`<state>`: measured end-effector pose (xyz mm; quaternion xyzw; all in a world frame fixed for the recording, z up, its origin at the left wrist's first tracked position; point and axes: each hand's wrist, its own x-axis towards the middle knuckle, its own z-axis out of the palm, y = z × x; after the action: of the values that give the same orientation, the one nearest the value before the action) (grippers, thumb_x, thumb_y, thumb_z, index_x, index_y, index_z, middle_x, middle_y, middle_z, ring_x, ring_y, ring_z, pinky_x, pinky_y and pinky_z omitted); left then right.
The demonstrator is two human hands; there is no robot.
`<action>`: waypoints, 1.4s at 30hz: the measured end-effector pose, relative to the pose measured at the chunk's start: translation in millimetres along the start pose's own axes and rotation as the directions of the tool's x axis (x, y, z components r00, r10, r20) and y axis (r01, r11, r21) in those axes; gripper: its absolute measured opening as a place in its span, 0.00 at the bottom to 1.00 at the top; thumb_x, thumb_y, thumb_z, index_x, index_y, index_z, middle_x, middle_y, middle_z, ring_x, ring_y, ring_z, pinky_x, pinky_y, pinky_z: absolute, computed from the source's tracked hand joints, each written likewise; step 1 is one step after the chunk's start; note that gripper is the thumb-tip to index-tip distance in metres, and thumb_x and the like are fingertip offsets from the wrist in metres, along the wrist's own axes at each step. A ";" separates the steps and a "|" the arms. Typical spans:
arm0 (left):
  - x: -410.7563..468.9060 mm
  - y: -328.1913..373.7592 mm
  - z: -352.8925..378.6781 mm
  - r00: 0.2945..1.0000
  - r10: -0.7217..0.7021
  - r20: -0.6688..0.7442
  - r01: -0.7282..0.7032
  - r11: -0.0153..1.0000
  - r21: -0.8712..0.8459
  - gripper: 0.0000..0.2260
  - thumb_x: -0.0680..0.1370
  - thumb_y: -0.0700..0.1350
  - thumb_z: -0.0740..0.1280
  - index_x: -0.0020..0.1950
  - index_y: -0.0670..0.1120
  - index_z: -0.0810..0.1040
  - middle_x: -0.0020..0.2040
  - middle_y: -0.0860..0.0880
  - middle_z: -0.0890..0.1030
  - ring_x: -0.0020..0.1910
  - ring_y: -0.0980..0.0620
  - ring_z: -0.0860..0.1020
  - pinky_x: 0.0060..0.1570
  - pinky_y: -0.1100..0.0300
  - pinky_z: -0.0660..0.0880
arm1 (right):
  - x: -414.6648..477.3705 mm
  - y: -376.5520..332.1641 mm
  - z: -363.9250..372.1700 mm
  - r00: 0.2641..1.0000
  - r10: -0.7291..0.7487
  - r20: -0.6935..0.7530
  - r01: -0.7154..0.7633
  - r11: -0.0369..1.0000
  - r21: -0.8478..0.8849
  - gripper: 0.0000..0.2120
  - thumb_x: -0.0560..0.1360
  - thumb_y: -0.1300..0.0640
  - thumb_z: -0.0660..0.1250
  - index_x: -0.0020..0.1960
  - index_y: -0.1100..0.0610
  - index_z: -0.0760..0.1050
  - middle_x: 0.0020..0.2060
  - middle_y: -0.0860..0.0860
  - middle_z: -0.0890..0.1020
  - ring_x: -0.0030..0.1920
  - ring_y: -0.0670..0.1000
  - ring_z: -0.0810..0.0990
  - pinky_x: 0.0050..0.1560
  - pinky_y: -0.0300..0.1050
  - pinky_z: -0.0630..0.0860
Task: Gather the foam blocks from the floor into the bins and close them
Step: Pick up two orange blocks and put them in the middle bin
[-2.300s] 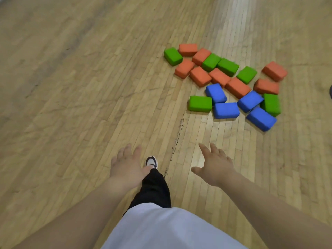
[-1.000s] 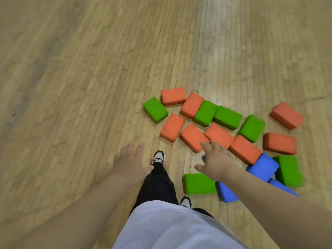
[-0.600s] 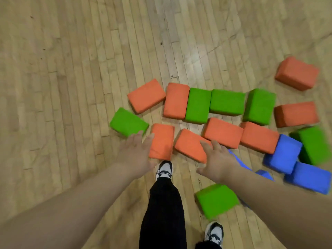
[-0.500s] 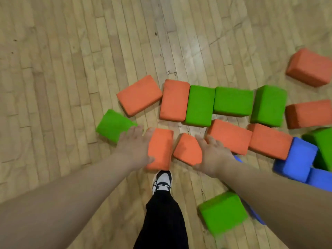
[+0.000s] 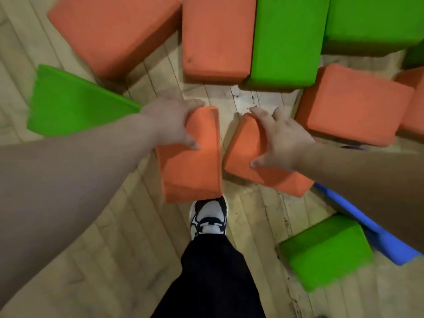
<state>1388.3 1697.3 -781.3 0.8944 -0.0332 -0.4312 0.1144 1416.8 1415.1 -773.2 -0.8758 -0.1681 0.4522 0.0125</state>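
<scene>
Foam blocks in orange, green and blue lie scattered on the wooden floor (image 5: 114,249). My left hand (image 5: 171,121) grips the left edge of one orange block (image 5: 195,166), fingers over its far end and thumb on its top. My right hand (image 5: 278,138) grips a second orange block (image 5: 246,157) just to the right, fingers curled over its top edge. Both blocks look tilted up from the floor. No bin is in view.
A green block (image 5: 68,104) lies left of my left hand. More orange blocks (image 5: 114,31) and green blocks (image 5: 289,40) crowd the far side. A green block (image 5: 325,251) and a blue block (image 5: 378,237) lie at the right. My shoe (image 5: 208,219) stands below the held blocks.
I have bent down close to the pile. Both hands went from reaching with open fingers to closing on the two nearest orange blocks, which now tilt up.
</scene>
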 end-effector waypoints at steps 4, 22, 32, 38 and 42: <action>-46.1 -16.1 -4.2 0.998 -0.020 0.065 0.023 0.999 -0.037 0.47 0.69 0.70 0.73 0.80 0.70 0.50 0.67 0.42 0.64 0.67 0.39 0.71 0.65 0.50 0.71 | -37.7 -10.1 5.4 0.996 0.090 0.013 -0.091 0.995 0.052 0.56 0.68 0.39 0.79 0.80 0.32 0.41 0.65 0.54 0.64 0.62 0.59 0.74 0.52 0.50 0.73; -415.8 275.2 -91.1 0.985 -0.025 -0.168 0.015 0.998 -0.064 0.35 0.77 0.61 0.70 0.80 0.68 0.57 0.68 0.42 0.62 0.64 0.39 0.72 0.63 0.43 0.74 | -563.9 29.6 -10.4 0.853 0.521 -0.023 -0.319 0.557 0.767 0.49 0.72 0.35 0.72 0.79 0.31 0.40 0.67 0.53 0.68 0.69 0.58 0.71 0.69 0.53 0.68; -514.1 630.6 -55.9 0.858 0.513 0.035 -0.477 0.770 0.424 0.36 0.77 0.63 0.69 0.81 0.68 0.53 0.72 0.43 0.64 0.67 0.39 0.71 0.65 0.43 0.73 | -875.0 177.1 87.3 0.527 0.848 0.052 -0.233 0.085 0.969 0.45 0.76 0.35 0.68 0.78 0.29 0.39 0.71 0.50 0.65 0.70 0.55 0.69 0.70 0.57 0.70; -605.1 849.3 38.9 0.598 0.734 0.322 -0.749 0.370 0.549 0.35 0.78 0.62 0.68 0.81 0.67 0.55 0.72 0.44 0.64 0.67 0.38 0.70 0.63 0.42 0.73 | -1061.2 200.6 205.0 0.262 0.928 0.264 -0.178 -0.222 0.959 0.44 0.75 0.35 0.69 0.78 0.29 0.41 0.68 0.50 0.67 0.64 0.55 0.74 0.60 0.54 0.73; -677.6 946.7 106.0 0.389 0.760 0.520 -0.849 0.077 0.523 0.35 0.78 0.63 0.67 0.80 0.69 0.52 0.73 0.47 0.61 0.68 0.41 0.69 0.66 0.45 0.71 | -1137.9 161.5 278.7 0.111 0.875 0.471 -0.048 -0.469 0.882 0.45 0.74 0.38 0.72 0.79 0.32 0.46 0.70 0.51 0.67 0.67 0.55 0.72 0.61 0.50 0.70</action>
<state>918.6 866.0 -106.8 0.6578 -0.6946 -0.2888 -0.0380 632.4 878.5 -69.3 -0.5862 0.7307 0.0055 0.3498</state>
